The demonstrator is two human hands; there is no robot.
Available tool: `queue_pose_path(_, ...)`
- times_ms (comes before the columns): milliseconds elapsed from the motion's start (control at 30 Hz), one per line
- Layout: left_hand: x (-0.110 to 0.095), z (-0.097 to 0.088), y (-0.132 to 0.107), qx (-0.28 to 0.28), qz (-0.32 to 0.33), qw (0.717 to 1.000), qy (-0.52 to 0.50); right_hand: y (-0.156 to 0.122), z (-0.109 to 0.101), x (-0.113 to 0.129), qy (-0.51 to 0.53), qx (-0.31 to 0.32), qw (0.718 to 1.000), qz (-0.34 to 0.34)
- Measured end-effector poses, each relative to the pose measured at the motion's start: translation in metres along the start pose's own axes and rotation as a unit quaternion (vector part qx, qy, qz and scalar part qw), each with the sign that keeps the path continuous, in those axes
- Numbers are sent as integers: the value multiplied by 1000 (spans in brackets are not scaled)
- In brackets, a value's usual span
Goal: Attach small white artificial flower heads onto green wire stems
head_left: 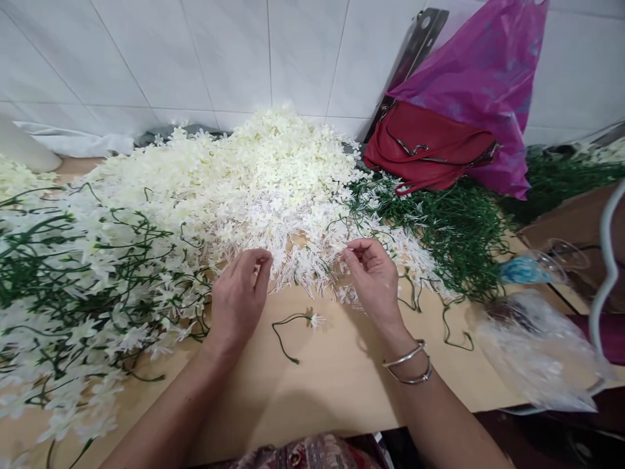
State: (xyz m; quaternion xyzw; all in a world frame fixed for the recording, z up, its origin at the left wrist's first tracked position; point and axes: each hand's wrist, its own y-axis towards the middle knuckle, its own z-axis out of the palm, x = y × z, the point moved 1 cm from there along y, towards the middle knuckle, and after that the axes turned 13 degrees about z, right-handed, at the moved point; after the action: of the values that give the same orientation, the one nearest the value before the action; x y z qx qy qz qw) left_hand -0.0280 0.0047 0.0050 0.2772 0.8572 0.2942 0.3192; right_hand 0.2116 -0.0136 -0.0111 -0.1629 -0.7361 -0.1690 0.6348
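Observation:
My left hand (pixel 239 293) has thumb and forefinger pinched together at the front edge of the heap of white artificial flower heads (pixel 288 156); whatever is between the fingertips is too small to make out. Opposite it, my right hand (pixel 375 277) also pinches, its fingertips over the thin white stamen pieces (pixel 312 257), and I cannot tell what it grips. On the table between my forearms lies a single green stem (pixel 277 332) with a white stamen piece (pixel 316 319) on its tip. Metal bangles circle my right wrist.
Assembled white flowers on green stems (pixel 97 293) cover the left side. Bare green stems (pixel 454 221) are piled at the right, below a red handbag (pixel 424 146) and a purple plastic bag (pixel 488 85). Clear plastic (pixel 537 352) lies at the table's (pixel 312 391) right edge. A tiled wall (pixel 234 58) stands behind.

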Motion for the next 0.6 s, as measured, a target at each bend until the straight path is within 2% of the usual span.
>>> queue_pose_path(133, -11, -5, -4, -25, -116, 986, -118, -1, -1, 5, -2, 1, 1000, 8)
queue_pose_path(233, -17, 2, -15, -26, -206, 946, -251, -2, 0, 7, 2, -1, 1000, 21)
queue_pose_path(367, -20, 13, -28, -58, -273, 897, -342, 0, -1, 5, 26, -13, 1000, 12)
queue_pose_path(467, -20, 17, -28, -85, -315, 861, -391, 2, -5, 5, -8, -46, 999, -28)
queue_pose_path(600, -18, 16, -21, -88, -354, 829, -424, -2, -5, 12, -80, -70, 986, -131)
